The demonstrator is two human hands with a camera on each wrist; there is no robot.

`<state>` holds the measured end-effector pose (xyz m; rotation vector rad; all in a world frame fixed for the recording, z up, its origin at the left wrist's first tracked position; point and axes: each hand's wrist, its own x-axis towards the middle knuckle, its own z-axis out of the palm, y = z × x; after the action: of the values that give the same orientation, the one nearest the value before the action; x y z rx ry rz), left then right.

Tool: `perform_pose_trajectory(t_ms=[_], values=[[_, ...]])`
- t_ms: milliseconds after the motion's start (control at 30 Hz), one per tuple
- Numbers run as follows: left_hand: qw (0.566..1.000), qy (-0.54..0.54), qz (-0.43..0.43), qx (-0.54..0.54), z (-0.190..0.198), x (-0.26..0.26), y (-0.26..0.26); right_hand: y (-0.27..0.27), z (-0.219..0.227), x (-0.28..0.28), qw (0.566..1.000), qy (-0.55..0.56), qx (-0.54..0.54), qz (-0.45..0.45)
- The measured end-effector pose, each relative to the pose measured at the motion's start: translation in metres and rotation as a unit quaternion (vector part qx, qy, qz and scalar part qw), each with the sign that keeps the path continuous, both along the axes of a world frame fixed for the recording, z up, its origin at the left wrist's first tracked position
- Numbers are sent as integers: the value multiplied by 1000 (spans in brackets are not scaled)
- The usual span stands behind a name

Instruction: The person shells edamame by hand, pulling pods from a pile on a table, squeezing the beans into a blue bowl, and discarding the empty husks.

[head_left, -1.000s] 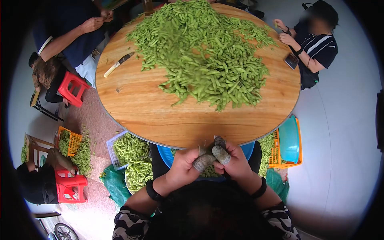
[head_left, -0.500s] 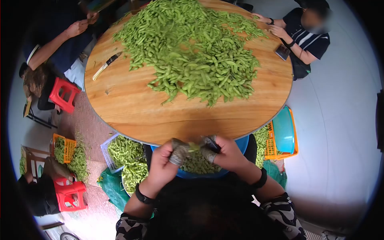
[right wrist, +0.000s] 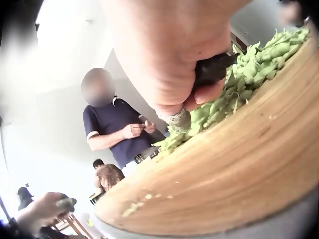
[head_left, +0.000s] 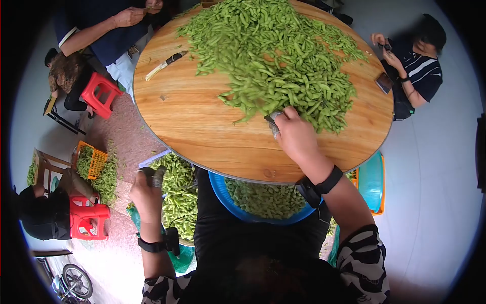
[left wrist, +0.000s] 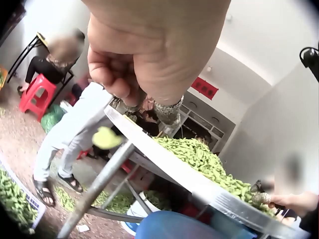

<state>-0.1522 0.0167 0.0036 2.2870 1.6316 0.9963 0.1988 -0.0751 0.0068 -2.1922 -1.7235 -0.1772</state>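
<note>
A large heap of green pods covers the far part of the round wooden table. At the heap's near edge, my right hand reaches down, its wrapped thumb touching the pods in the right wrist view. Curled fingers of that hand grip a small dark tool. My left hand is off the table's left side, above the crate of pods, its thumb and a finger wrapped. Below its loosely bent fingers, a blurred green pod hangs in mid-air in the left wrist view.
A blue basin of small pods sits at the lap under the table's edge. The knife lies at the table's left, a phone at its right. Red stools and an orange crate stand left; people surround the table.
My hands were together above the basin and have parted. The left has moved out left over the crate, and the right has moved forward onto the table to the heap.
</note>
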Motion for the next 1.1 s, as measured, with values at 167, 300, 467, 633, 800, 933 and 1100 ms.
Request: perform_pose_trajectory(t_ms=[167,300,467,633,800,933,1100], values=[[903,-231,-261,-252,1,62,-34,-36,15,-22,976,46,172,123],[638,-348,-345,-594,3,122,-58,-78,17,-44,959,132,155,197],[593,-343,-330,-649,-1,154,-69,-105,5,-46,960,98,160,206],[659,-315,-337,-593,4,152,-69,-111,-1,-52,907,390,152,51],[657,-307,-358,-589,10,150,-76,-112,14,-45,808,586,-4,67],[699,-252,-413,-527,5,151,-79,-115,12,-44,807,585,-20,79],[767,-230,-480,-359,-12,153,-80,-118,10,-43,775,624,-8,103]])
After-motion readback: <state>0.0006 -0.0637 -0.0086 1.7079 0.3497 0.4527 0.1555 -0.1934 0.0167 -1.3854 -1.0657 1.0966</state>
